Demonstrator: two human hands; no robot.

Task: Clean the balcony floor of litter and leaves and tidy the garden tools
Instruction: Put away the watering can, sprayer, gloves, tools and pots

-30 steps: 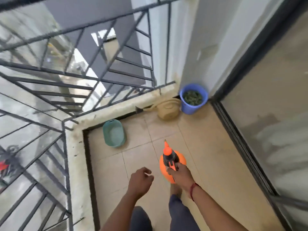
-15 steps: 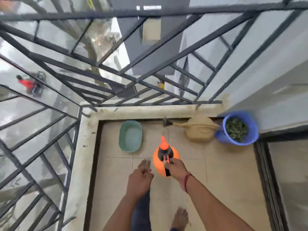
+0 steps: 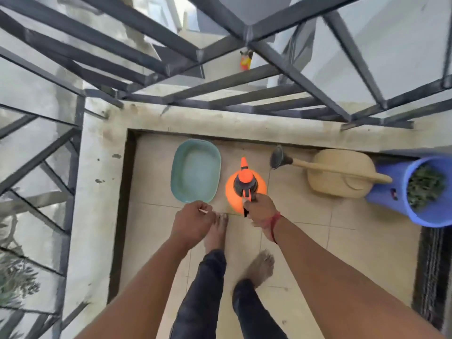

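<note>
1. The right hand [image 3: 259, 209] gripped the orange sprayer [image 3: 245, 189] by its handle, between the green basin [image 3: 195, 170] and the watering can [image 3: 340, 172].
2. The left hand [image 3: 193, 219] hung loosely curled, holding nothing.

Sprayer [image 3: 245, 189] between basin [image 3: 195, 171] and watering can [image 3: 340, 173]

- Views: one, head-worn, wide-angle; straight lines bow toward the edges.
- Position: above the balcony floor [image 3: 305, 241], at standing height.
- Direction: forward and steeply down, toward the railing [image 3: 220, 94] and the ledge [image 3: 220, 123] at the far edge.
- Nearness: forearms enter from the bottom edge; both feet lie near the centre.
- Overlap: none, no second view.
</note>
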